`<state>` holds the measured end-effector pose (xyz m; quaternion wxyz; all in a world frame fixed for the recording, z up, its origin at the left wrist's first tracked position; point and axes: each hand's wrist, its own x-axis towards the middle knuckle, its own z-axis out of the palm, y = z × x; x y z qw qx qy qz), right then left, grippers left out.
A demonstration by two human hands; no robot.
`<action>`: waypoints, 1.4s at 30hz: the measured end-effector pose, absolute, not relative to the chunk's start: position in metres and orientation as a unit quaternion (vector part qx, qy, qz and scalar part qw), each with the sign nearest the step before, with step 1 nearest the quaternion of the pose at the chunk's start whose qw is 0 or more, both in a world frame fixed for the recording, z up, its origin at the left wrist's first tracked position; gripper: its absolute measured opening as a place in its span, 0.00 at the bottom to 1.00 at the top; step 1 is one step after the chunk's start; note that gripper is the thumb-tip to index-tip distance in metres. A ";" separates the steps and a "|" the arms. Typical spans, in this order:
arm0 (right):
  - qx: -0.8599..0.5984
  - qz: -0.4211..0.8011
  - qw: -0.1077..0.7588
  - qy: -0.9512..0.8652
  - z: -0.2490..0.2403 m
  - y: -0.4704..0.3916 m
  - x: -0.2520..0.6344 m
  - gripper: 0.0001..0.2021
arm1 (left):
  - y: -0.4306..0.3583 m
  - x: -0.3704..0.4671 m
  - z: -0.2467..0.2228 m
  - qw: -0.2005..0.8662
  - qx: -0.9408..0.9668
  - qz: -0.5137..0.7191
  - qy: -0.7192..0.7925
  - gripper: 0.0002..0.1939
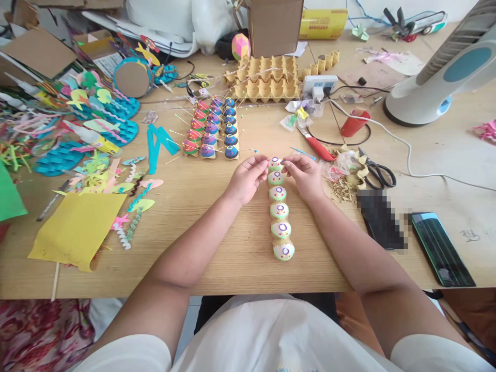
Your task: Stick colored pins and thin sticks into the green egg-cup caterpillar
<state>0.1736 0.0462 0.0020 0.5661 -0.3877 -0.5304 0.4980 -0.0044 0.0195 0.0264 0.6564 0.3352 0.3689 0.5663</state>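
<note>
A strip of egg-carton cups painted white and light green lies lengthwise in front of me. Each cup bears a purple ring and small red and yellow marks. At its far end, my left hand is pinched closed at the left side of the last cup. My right hand pinches from the right side of that same cup. Whatever the fingertips hold is too small to make out. Just beyond my left hand, a thin stick tip with a blue bead shows; I cannot tell what it belongs to.
Painted carton strips with bead-tipped sticks stand farther back. Paper cutouts and a yellow sheet lie left. Right are scissors, a red-handled knife, a red cup, a phone and a fan. Egg trays stand behind.
</note>
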 end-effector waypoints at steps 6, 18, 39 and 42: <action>-0.361 0.512 0.563 -0.540 0.004 0.042 0.172 0.20 | 0.016 -0.002 0.018 0.602 0.362 0.599 0.385 0.17; -0.351 0.535 0.569 -0.518 0.008 0.037 0.171 0.20 | 0.017 -0.011 -0.007 0.403 0.583 0.585 0.394 0.19; -0.363 0.447 0.548 -0.607 0.020 0.029 0.169 0.21 | 0.009 -0.010 0.005 0.146 0.733 0.530 0.400 0.12; -0.353 0.472 0.542 -0.599 0.021 0.028 0.170 0.21 | 0.009 -0.010 0.005 0.133 0.736 0.541 0.386 0.12</action>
